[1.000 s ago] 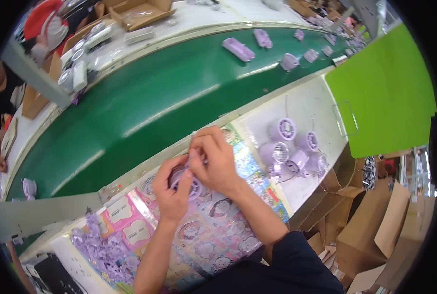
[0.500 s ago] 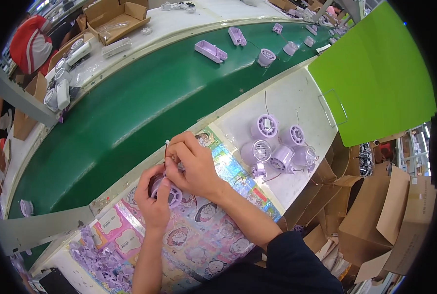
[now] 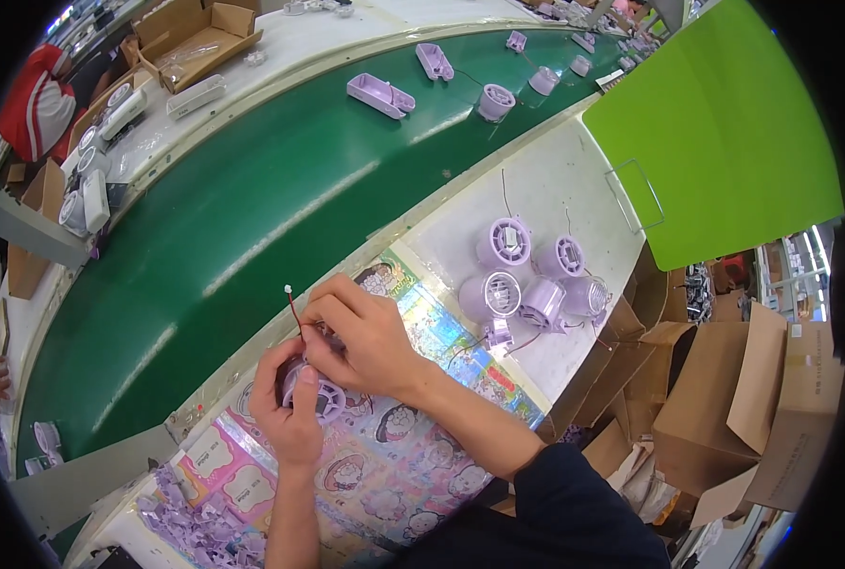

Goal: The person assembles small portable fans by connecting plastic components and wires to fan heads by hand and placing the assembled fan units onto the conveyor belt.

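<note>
My left hand is closed around a round lilac plastic housing with a ribbed ring, low over the patterned mat. Just above it, my right hand pinches a thin dark red wire close to the housing. The wire's free end, with a small white connector, sticks up past my fingertips. Where the wire meets the housing is hidden by my fingers. To the right stand several similar lilac housings with thin wires, beside a small lilac part.
Beyond the table runs a green conveyor belt carrying lilac shells and round housings. Small lilac pieces are heaped at the lower left. A green board rises at the right, above cardboard boxes. Someone in red and white is across the belt.
My right fingertips have shifted slightly left and down. More of the wire now shows above them, leaning left. The whole view has shifted a little.
</note>
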`<state>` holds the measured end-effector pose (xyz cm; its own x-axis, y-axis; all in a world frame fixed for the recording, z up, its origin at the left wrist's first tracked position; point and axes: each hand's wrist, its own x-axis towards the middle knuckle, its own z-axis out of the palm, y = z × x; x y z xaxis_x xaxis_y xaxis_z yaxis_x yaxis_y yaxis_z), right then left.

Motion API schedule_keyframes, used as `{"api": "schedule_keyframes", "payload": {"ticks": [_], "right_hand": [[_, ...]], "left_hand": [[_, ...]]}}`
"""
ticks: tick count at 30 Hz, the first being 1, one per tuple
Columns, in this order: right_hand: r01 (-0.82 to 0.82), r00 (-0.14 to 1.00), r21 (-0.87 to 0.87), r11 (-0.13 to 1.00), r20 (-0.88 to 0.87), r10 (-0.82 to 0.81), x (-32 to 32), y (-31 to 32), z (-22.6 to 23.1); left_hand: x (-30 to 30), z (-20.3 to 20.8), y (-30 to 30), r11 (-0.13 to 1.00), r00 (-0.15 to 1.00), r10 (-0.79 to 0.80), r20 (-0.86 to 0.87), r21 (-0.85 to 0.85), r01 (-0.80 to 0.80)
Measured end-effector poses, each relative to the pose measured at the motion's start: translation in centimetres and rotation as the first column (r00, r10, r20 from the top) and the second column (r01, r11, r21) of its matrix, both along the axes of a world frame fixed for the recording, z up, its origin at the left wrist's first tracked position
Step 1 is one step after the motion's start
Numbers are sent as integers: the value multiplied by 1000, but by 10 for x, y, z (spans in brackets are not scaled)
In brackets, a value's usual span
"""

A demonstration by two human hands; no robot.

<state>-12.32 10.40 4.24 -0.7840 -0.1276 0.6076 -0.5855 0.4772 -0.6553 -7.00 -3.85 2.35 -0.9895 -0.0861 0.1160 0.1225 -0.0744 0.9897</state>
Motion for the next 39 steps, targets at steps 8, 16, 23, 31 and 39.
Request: {"api": "schedule_keyframes", "payload": {"ticks": [8, 16, 23, 31, 39], "right_hand": [[15, 1000, -5, 1000, 4, -15, 0, -4, 0], [-208, 966, 58, 976, 171, 195, 14, -15, 1], [-264, 932, 153, 952, 295, 211, 18, -17, -8], [-162, 944, -166, 973, 260, 201, 9, -24, -10], [79, 971, -178, 981, 238, -35, 5, -15, -4]], "left_hand": [[3, -6, 2, 996, 995, 93, -26, 18, -93], [-1, -9, 1, 848, 848, 529, -38, 72, -526], [6, -22, 2, 929, 902, 362, -236, 179, -326], [4, 3, 1, 930, 869, 363, -337, 72, -361], [-107, 103, 24, 921, 850, -50, -524, -353, -164]]}}
